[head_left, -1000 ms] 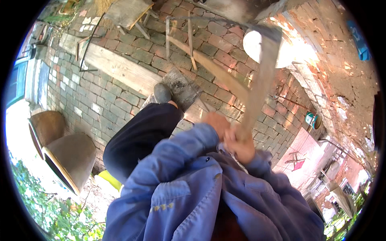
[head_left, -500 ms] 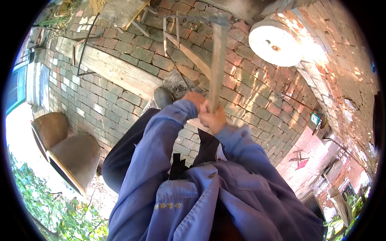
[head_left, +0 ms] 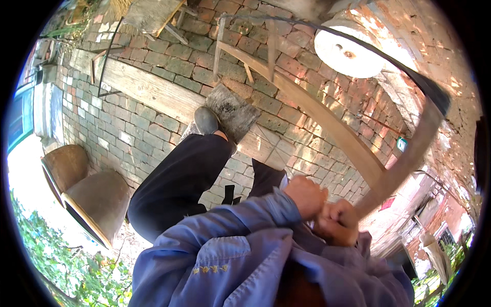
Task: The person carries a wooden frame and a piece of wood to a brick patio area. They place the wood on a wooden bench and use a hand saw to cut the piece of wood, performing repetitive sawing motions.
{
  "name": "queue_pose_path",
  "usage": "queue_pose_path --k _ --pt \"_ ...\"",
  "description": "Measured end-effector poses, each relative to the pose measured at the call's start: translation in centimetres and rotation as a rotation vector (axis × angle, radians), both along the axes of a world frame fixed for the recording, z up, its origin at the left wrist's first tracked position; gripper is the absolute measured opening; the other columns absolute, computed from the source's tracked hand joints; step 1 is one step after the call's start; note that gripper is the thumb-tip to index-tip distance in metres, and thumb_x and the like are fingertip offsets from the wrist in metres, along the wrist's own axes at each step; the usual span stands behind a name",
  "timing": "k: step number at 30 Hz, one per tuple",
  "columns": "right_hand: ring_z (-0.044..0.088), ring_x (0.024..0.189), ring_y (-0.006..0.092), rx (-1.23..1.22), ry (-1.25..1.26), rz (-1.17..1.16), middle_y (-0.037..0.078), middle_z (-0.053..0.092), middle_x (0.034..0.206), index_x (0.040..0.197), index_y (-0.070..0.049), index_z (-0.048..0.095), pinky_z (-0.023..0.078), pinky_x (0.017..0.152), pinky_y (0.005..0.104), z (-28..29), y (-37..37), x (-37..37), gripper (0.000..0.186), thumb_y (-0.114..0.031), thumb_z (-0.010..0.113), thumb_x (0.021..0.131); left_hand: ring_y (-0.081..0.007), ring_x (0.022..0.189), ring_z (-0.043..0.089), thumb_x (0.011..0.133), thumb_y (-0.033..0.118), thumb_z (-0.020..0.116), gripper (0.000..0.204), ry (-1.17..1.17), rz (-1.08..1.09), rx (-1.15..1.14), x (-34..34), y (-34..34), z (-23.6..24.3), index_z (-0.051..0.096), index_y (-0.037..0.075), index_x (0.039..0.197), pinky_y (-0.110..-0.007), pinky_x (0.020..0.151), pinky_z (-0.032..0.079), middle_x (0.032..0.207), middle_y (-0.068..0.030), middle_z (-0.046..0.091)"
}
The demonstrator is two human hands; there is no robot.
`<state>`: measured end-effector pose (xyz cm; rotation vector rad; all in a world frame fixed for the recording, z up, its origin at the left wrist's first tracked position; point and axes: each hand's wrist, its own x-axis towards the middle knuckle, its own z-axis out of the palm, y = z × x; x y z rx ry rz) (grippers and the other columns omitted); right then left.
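Both hands are closed at the lower end of a large wooden-framed bow saw [head_left: 327,122], held out to the right. My left hand [head_left: 305,197] is a fist just left of my right hand [head_left: 337,223], which wraps the saw's near end post; the two touch. A dark band spans the saw's far side. Its blade I cannot clearly make out. A weathered wood block [head_left: 231,109] lies across a long plank [head_left: 148,88]. My left shoe [head_left: 206,121] presses against the block's left side.
A pale round stone [head_left: 349,50] stands at the upper right by the brick wall [head_left: 434,51]. Two brown pots [head_left: 99,199] lie tipped at the left. A wooden stool [head_left: 153,15] is at the top, and a thin angled frame [head_left: 105,66] rests over the plank. Brick paving lies below.
Both hands have swung right and down toward my body, carrying the saw with them. The saw's end post now tilts to the right, and the wood block is no longer covered.
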<state>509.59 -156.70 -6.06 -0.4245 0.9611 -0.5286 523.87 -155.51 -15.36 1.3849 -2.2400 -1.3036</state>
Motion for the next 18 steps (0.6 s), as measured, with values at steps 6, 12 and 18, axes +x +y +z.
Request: queue_pose_path --k 6,12,18 --pt "0.043 0.062 0.0090 -0.265 0.313 0.199 0.000 0.044 0.061 0.067 -0.007 0.044 0.038 0.057 0.0269 -17.3 -1.7 10.6 0.021 0.000 0.063 0.072 -0.0312 0.080 0.070 0.071 0.047 0.066 0.037 -0.356 -0.072 0.279 10.6 -4.3 -15.0 0.073 0.012 0.083 -0.044 0.068 0.054 0.085 -0.0137 0.072" --pt "0.043 0.059 0.0080 -0.469 0.311 0.321 -0.002 0.044 0.062 0.066 -0.010 0.042 0.035 0.052 0.0268 -11.5 -1.3 7.4 0.027 0.001 0.065 0.075 -0.0344 0.071 0.067 0.063 0.045 0.069 0.034 -0.250 -0.084 0.158 7.5 -2.4 -10.1 0.071 0.014 0.077 -0.046 0.059 0.052 0.072 -0.0142 0.067" --pt "0.050 0.063 0.0163 -0.120 -0.100 0.249 0.002 0.050 0.067 0.068 -0.014 0.042 0.033 0.057 0.0295 0.4 2.0 -4.2 0.036 0.015 0.063 0.071 -0.0299 0.071 0.068 0.080 0.033 0.056 0.024 -0.007 -0.216 0.123 -2.0 1.8 1.6 0.071 0.015 0.074 -0.043 0.062 0.051 0.075 -0.0114 0.069"
